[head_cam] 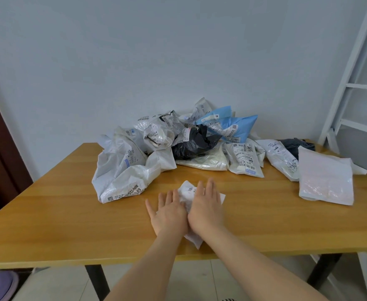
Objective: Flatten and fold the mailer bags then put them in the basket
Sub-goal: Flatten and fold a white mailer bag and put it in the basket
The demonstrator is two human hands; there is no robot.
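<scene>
Left hand [170,212] and right hand [206,208], fingers straight, no grip taken, press a small crumpled white plastic mailer bag [188,193] flat near the front edge of the wooden desk [58,213]. Risk: slick film springs back once released. Basket not in view.

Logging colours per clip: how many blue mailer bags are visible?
1: the blue mailer bag sits at the back right of the pile on the table, against the wall. Others may be buried beneath the white and black bags.
</scene>
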